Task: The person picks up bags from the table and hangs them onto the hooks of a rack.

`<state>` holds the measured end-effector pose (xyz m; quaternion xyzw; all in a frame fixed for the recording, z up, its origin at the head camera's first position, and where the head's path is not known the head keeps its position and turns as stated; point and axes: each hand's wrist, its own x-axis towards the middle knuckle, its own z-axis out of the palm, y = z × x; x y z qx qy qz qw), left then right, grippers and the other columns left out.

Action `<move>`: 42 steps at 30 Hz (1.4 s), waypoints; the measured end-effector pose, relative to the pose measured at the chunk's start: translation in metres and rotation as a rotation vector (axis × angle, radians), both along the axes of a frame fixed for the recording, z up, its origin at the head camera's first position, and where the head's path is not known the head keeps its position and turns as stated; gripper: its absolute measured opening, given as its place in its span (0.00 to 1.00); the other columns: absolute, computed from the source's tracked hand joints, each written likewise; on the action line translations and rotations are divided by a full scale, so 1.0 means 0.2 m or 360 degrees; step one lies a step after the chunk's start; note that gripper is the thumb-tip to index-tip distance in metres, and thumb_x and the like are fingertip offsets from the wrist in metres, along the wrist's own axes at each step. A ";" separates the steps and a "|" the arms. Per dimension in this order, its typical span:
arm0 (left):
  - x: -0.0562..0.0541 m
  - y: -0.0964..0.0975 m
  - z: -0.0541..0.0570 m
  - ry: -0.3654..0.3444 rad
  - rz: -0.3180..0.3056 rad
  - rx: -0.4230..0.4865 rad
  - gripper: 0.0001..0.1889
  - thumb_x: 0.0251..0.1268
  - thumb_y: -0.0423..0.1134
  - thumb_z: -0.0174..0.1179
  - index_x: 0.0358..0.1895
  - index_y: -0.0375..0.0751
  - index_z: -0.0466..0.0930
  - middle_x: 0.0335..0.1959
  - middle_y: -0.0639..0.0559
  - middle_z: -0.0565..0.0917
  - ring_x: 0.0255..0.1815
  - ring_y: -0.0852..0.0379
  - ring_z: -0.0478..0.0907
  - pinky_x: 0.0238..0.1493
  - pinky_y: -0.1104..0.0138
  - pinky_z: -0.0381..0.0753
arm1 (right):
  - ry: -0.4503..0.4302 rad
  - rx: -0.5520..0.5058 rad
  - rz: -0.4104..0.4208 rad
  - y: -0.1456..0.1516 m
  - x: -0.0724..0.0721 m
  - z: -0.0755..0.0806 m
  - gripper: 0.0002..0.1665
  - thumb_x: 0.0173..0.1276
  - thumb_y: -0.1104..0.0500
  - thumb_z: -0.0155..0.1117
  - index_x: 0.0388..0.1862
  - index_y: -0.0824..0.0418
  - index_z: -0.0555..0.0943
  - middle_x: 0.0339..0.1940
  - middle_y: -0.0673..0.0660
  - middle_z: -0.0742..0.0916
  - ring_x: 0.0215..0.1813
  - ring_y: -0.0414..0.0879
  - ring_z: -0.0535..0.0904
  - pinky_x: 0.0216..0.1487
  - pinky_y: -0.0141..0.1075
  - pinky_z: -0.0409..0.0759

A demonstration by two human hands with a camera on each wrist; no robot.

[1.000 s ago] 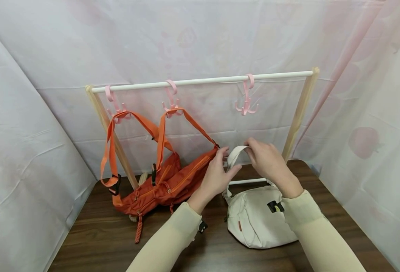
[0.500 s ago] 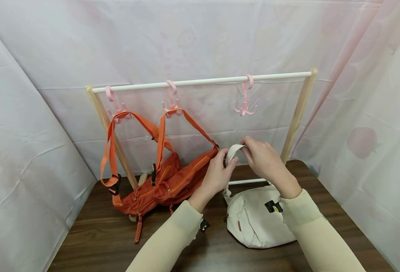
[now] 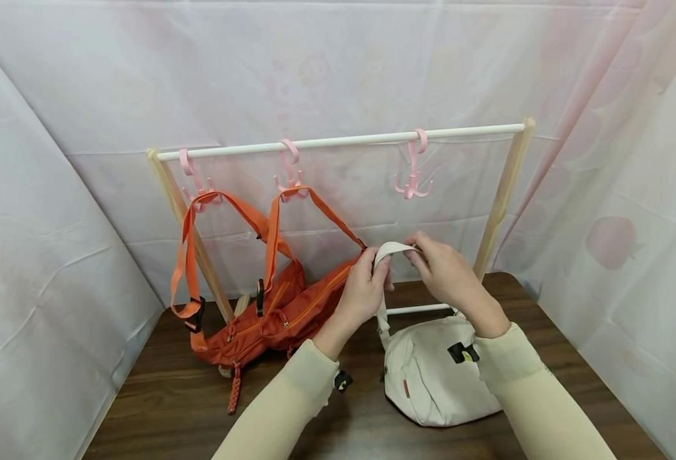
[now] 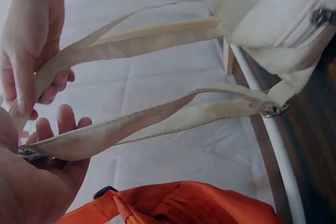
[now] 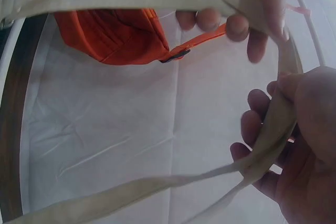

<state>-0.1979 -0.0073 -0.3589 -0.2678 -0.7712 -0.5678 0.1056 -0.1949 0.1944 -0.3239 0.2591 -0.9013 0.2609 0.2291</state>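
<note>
A cream-white shoulder bag rests on the dark wooden table, its strap raised in an arch above it. My right hand pinches one side of this strap between thumb and fingers. On the other side, my left hand grips the strap, thumb against the fingers. In the left wrist view two lengths of strap run from the hands toward the bag. The right wrist view shows the left hand's fingers bent beneath the strap.
Behind stands a rack with a white bar and wooden legs. An orange-red bag hangs by its straps from two pink hooks at left. Another pink hook hangs bare above my hands. Patterned curtains surround the table.
My left hand, spread beside the strap a second ago, has closed its thumb and fingers on it. The strap's arch between the hands now looks flatter. My right hand keeps its hold.
</note>
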 end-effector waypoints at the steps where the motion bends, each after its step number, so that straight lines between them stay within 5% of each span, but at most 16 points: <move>1: 0.00 0.00 0.00 -0.0002 0.0004 0.0005 0.16 0.89 0.46 0.48 0.62 0.39 0.75 0.31 0.45 0.80 0.27 0.58 0.82 0.35 0.63 0.85 | -0.0009 -0.0018 0.0003 0.01 0.00 0.00 0.09 0.87 0.54 0.55 0.55 0.55 0.79 0.27 0.49 0.75 0.24 0.45 0.68 0.27 0.42 0.69; 12: -0.01 -0.06 0.05 0.0008 -0.0004 0.0128 0.15 0.89 0.46 0.49 0.60 0.40 0.77 0.25 0.40 0.77 0.23 0.38 0.80 0.32 0.53 0.88 | 0.0027 -0.0209 0.0026 0.07 -0.03 -0.01 0.09 0.86 0.56 0.57 0.52 0.56 0.83 0.23 0.49 0.73 0.24 0.44 0.66 0.30 0.41 0.68; 18: -0.01 -0.08 0.07 0.0031 0.0027 0.0174 0.15 0.86 0.48 0.53 0.60 0.41 0.78 0.26 0.41 0.78 0.21 0.38 0.77 0.25 0.50 0.85 | 0.0069 -0.0335 0.0073 0.11 -0.06 -0.01 0.08 0.84 0.58 0.60 0.51 0.56 0.86 0.20 0.48 0.71 0.20 0.42 0.63 0.25 0.38 0.65; 29: -0.02 -0.12 0.10 0.0071 0.0106 0.0165 0.11 0.85 0.46 0.56 0.53 0.42 0.80 0.20 0.49 0.74 0.16 0.53 0.70 0.19 0.64 0.72 | -0.0050 -0.0529 0.0060 0.18 -0.07 0.07 0.03 0.76 0.61 0.71 0.46 0.58 0.89 0.24 0.51 0.80 0.21 0.42 0.66 0.24 0.33 0.66; 37: -0.02 -0.15 0.14 0.0171 0.0154 0.0063 0.14 0.84 0.44 0.58 0.63 0.45 0.80 0.29 0.43 0.80 0.22 0.55 0.70 0.27 0.66 0.70 | -0.0209 -0.0594 0.0271 0.26 -0.06 0.14 0.17 0.66 0.70 0.77 0.53 0.61 0.86 0.26 0.54 0.81 0.25 0.42 0.69 0.25 0.32 0.68; 42: -0.03 -0.17 0.16 0.0203 0.0136 0.0047 0.17 0.84 0.44 0.58 0.69 0.52 0.79 0.28 0.43 0.80 0.23 0.55 0.72 0.28 0.64 0.72 | -0.0142 -0.0579 0.0426 0.29 -0.05 0.18 0.18 0.68 0.73 0.74 0.55 0.62 0.87 0.29 0.53 0.83 0.25 0.41 0.69 0.26 0.33 0.68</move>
